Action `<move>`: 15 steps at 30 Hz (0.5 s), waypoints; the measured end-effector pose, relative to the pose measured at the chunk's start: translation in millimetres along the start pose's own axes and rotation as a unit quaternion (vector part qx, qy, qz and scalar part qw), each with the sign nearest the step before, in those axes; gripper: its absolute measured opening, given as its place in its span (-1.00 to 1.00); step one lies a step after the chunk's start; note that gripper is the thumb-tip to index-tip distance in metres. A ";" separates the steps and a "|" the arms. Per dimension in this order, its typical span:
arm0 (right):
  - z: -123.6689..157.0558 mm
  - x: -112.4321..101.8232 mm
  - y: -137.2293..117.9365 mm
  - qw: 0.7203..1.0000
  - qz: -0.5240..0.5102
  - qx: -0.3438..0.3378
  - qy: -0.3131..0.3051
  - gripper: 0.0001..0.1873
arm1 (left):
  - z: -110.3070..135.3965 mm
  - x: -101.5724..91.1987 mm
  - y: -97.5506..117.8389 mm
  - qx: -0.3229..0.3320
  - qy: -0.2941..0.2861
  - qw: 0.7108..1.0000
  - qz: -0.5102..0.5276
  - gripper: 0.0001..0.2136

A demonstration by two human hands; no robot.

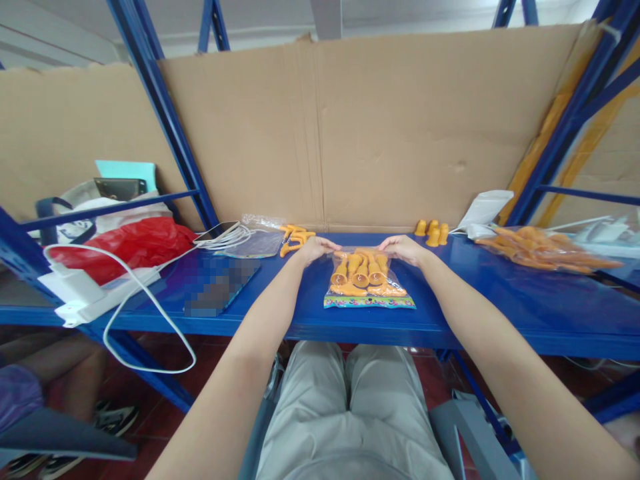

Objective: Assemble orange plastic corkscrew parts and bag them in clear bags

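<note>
A clear plastic bag (369, 303) with a colourful printed strip along its near edge lies on the blue shelf top. Inside it are several orange hollow, cup-ended pieces (361, 272) and flatter orange pieces along the strip. My left hand (318, 249) pinches the bag's far left corner, and my right hand (405, 250) pinches the far right corner. Just beyond my left hand are loose orange pieces (295, 239). Past my right hand several small orange caps (433, 233) stand in a group.
At right lies a larger clear bag of orange pieces (543, 248), near a white packet (485, 210). To the left are a blurred dark flat object (220, 287), coiled white cable (233, 235), a power strip (107, 293) and a red bag (135, 247). Cardboard (400, 133) walls the back.
</note>
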State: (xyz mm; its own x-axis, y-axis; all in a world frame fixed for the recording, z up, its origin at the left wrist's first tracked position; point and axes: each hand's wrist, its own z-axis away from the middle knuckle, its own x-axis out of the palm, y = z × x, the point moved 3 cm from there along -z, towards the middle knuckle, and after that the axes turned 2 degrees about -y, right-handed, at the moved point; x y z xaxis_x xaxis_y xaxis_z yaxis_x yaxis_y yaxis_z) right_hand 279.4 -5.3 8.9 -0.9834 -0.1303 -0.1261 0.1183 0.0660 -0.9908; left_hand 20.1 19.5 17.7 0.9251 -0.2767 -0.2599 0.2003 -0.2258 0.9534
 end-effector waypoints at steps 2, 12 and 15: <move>-0.9 0.1 1.2 1.000 -0.001 -0.001 0.004 -0.82 | -0.2 0.6 0.2 0.000 -0.001 1.000 0.001 -0.89; -4.5 1.1 0.1 0.994 0.100 -0.041 -0.004 -0.85 | -0.7 1.3 -1.7 0.008 -0.022 0.999 -0.039 -0.90; -5.9 1.6 -6.6 0.971 0.217 -0.102 -0.017 -0.86 | -4.0 1.7 -4.2 0.005 -0.031 0.999 -0.045 -0.87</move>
State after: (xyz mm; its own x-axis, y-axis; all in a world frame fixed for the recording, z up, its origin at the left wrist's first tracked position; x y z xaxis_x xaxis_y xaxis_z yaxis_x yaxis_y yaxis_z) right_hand 276.3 0.0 15.5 -0.8420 -0.0788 -0.5336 0.4868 0.3152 -0.8147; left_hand 22.1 23.7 13.9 0.8820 -0.3112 -0.3538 0.2781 -0.2623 0.9241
